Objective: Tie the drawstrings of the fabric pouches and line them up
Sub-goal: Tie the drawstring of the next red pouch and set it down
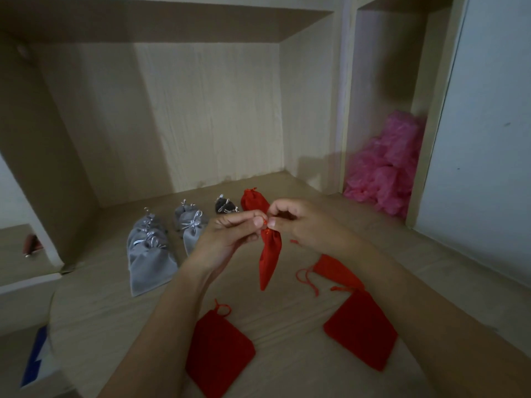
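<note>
Two flat red pouches (219, 349) are lying near the desk's (115, 326) front edge, a third pouch (336, 271) partly hiding under the right forearm (402, 282). Over mid-desk, the left hand (230, 234) and right hand (298, 222) are pinching the drawstring (266, 224) of the hanging pouch (270, 254), fingertips mostly covering it. Grey pouches (149, 254) are sitting behind.

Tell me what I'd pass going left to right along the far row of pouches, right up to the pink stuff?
Big grey pouch pile → smaller grey pouch pile → dark pouch → tied red pouch → pink plastic heap.
</note>
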{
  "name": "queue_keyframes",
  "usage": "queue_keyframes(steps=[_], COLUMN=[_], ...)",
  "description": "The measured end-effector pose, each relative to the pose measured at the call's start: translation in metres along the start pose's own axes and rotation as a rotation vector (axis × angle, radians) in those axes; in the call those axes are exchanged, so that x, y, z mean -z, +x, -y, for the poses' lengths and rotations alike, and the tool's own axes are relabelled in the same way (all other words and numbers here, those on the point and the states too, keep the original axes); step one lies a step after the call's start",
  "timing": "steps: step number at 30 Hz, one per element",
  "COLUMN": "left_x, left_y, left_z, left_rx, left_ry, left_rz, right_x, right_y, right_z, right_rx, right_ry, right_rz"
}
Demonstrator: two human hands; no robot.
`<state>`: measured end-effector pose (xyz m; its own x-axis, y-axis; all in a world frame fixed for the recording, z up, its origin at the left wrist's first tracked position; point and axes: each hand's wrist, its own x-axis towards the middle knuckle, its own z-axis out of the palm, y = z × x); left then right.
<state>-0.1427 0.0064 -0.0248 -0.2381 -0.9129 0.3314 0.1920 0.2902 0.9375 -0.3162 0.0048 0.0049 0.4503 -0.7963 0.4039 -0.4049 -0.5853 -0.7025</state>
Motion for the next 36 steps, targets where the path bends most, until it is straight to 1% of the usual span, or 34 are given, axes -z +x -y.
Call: queue_keyframes(steps=[2,6,10,13,15,17,20,23,26,29,31,33,36], left_x=[0.0,-0.006,-0.01,-0.01,-0.011,-0.013,-0.017,-0.021,-0.023,-0.021,-0.018,-0.017,-0.021], left_y=[-0.001,-0.004,-0.005,-0.004,-0.003,-0.003,-0.004,-0.005,-0.004,-0.003,-0.004,-0.004,-0.006], left_z=[-0.002,-0.008,-0.009,-0.005,-0.002,-0.001,0.0,-0.001,0.001,0.003,0.002,0.0,-0.004], left_rx=[-0.037,-0.103,-0.198,-0.234,-0.283,-0.37,-0.514,-0.612,-0.669,-0.638,-0.621,-0.651,-0.729], left_ry=[0.159,0.248,0.427,0.571,0.676,0.754,0.851,0.944,1.011,1.008,0.93,0.892,0.897], left_rz=[-0.033,-0.063,-0.114,-0.157,-0.202,-0.255,-0.325,-0.369,-0.375,-0.382,-0.391,-0.402,-0.376], right_x=[-0.001,-0.003,-0.004,-0.007,-0.008,-0.009,-0.008,-0.007,-0.01,-0.011,-0.012,-0.011,-0.007], right_y=[-0.001,-0.001,0.0,0.0,0.0,0.0,0.0,0.0,0.002,0.002,0.004,0.005,0.006], right_z=[-0.002,-0.004,-0.008,-0.009,-0.008,-0.006,-0.003,-0.004,-0.006,-0.006,-0.006,-0.006,-0.003], right_rx=[-0.009,-0.017,0.002,0.031,0.042,0.051,0.074,0.1,0.147,0.174,0.159,0.066,-0.102], right_ry=[-0.062,-0.139,-0.235,-0.317,-0.326,-0.322,-0.27,-0.238,-0.264,-0.281,-0.216,-0.025,0.277], right_rz=[-0.002,-0.02,-0.061,-0.084,-0.119,-0.166,-0.225,-0.262,-0.309,-0.303,-0.286,-0.277,-0.221])
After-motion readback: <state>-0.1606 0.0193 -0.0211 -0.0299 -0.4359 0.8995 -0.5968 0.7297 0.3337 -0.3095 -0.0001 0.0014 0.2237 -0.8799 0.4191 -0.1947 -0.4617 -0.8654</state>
